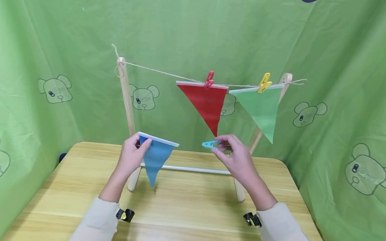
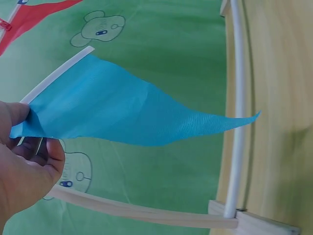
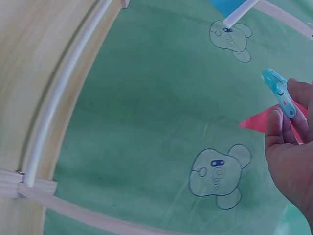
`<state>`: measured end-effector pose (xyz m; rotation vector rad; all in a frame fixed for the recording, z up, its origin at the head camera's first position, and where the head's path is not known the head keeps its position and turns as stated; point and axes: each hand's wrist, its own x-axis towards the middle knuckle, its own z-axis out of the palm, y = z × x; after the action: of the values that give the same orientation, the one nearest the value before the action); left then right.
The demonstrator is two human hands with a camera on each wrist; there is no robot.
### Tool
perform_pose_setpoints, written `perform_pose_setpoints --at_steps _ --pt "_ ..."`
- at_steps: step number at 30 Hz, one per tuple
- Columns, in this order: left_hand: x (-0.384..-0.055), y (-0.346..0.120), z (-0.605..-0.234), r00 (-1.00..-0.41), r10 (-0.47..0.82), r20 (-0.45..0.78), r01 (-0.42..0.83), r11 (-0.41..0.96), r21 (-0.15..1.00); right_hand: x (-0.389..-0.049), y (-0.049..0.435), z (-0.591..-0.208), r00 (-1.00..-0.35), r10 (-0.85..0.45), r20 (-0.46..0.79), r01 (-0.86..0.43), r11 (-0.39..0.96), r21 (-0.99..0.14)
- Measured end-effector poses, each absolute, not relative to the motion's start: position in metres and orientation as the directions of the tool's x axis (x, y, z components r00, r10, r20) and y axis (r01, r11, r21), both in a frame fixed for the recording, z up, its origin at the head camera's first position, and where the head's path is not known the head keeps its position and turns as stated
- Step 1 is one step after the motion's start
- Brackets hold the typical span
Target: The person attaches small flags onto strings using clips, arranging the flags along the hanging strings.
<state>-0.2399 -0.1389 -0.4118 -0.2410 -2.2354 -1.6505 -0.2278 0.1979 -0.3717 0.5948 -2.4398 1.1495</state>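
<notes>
My left hand point(image 1: 133, 153) pinches a blue triangular pennant point(image 1: 157, 154) near the left end of its white top edge, and its point hangs down over the table. In the left wrist view the thumb lies across the front of the blue cloth point(image 2: 122, 103). My right hand point(image 1: 236, 156) holds a light-blue clothespin point(image 1: 210, 144) between thumb and fingers, its tip directed left toward the pennant. The right wrist view shows a small face printed on the clothespin point(image 3: 279, 92). Both hands are below a string point(image 1: 162, 72), apart from each other.
A red pennant point(image 1: 205, 104) hangs from the string by a red clothespin point(image 1: 209, 80), a green pennant point(image 1: 261, 106) by a yellow one point(image 1: 264, 82). Wooden posts point(image 1: 126, 93) carry the string; a white rod point(image 1: 193, 169) joins them low down. Green cloth surrounds the wooden table point(image 1: 179, 216).
</notes>
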Motion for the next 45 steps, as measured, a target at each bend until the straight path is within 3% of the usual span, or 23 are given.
perform_pose_setpoints --at_steps 18,31,45 --pt "-0.241 -0.145 -0.369 -0.899 -0.035 0.437 0.402 0.328 0.855 -0.229 0.182 -0.340 -0.784 -0.281 0.554 -0.594 0.601 -0.535" --pt "-0.248 -0.141 -0.355 -0.902 -0.049 0.428 0.392 0.322 0.862 -0.235 0.173 -0.318 -0.705 -0.304 0.641 -0.683 0.533 -0.499" --pt "-0.255 -0.136 -0.341 -0.901 -0.122 0.415 0.388 0.199 0.900 -0.236 0.163 -0.297 -0.657 -0.283 0.698 -0.725 0.489 -0.485"
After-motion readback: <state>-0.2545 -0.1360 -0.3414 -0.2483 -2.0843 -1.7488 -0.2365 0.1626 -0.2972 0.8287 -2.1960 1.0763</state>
